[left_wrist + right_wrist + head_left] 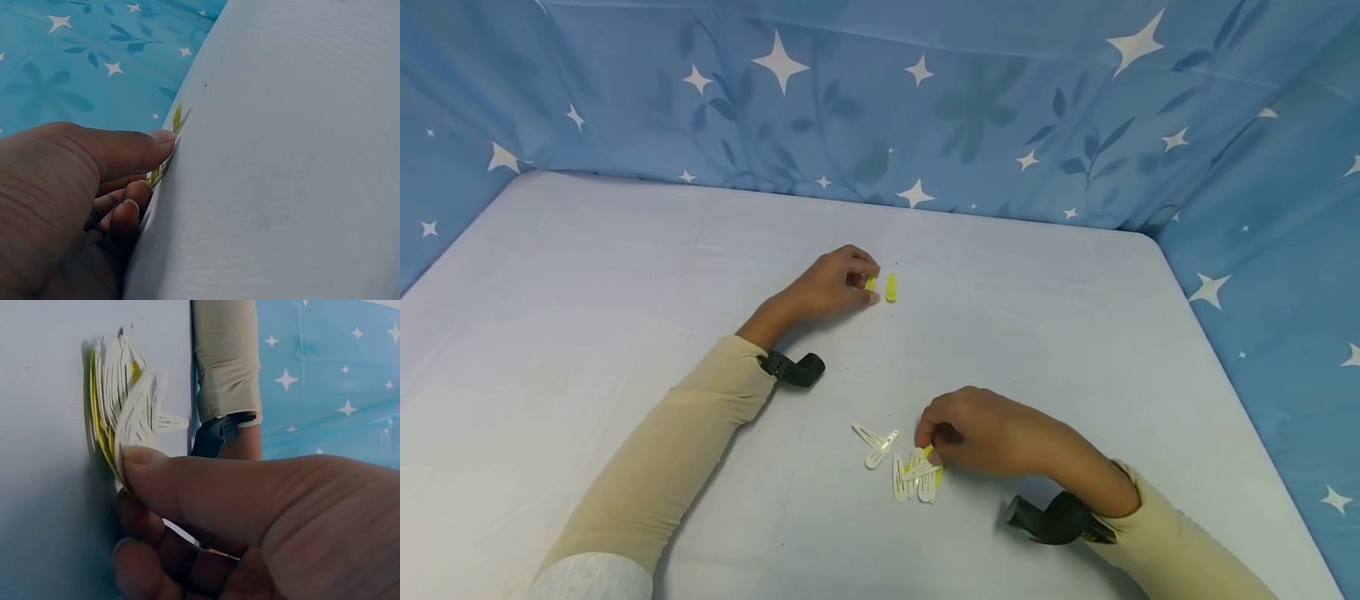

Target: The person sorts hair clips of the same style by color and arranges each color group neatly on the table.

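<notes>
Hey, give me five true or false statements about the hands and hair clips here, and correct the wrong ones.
1. The right hand is at the mixed pile of hair clips. True.
2. The clip lying just beyond the left hand's fingertips is white. False: beyond the left hand lies a yellow clip.
3. Two white clips lie left of the pile in the head view. True.
4. The right hand reaches farther across the table. False: the left hand does.
5. The curtain shows white stars. True.
</notes>
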`<state>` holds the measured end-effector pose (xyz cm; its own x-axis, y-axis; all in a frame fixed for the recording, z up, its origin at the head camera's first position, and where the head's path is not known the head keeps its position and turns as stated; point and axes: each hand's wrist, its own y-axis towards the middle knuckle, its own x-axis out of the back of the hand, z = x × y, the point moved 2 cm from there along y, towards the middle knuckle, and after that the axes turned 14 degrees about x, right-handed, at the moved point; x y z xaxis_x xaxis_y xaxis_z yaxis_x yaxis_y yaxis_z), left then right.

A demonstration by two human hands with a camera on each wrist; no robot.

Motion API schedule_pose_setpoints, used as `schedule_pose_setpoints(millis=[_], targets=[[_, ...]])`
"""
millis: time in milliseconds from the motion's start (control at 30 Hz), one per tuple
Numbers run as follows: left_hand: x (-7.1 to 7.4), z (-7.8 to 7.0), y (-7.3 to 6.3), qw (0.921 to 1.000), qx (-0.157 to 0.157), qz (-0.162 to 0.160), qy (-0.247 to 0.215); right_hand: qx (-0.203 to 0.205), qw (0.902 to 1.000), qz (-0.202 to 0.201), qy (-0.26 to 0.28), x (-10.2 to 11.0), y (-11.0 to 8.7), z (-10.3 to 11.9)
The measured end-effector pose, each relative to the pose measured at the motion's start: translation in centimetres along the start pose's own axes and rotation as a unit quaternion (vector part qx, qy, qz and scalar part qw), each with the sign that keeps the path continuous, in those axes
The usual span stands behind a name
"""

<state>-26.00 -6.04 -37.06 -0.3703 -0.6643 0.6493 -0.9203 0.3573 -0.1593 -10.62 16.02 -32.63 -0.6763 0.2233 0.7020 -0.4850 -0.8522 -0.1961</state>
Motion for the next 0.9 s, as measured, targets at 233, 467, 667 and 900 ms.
schedule_pose_setpoints(millis=[233,467,667,900], targets=[[0.0,0.0,0.1,1.0000,0.003,0.000,-0.001,0.008,0.9998,-0.018,0.010,0.1,0.1,-0.2],[0.1,-0.1,0.1,1.0000,0.003,0.001,0.000,0.022,0.9984,-0.045,0.024,0.2,0.3,-0.3],[0.1,0.1,0.2,1.0000,0.000,0.001,0.000,0.022,0.9944,-0.060,0.084,0.3,0.6,-0.6],[0.1,0.0,0.2,1.0000,0.007,0.001,-0.001,0.066,0.9801,-0.073,0.173,0.1,0.8,-1.1]])
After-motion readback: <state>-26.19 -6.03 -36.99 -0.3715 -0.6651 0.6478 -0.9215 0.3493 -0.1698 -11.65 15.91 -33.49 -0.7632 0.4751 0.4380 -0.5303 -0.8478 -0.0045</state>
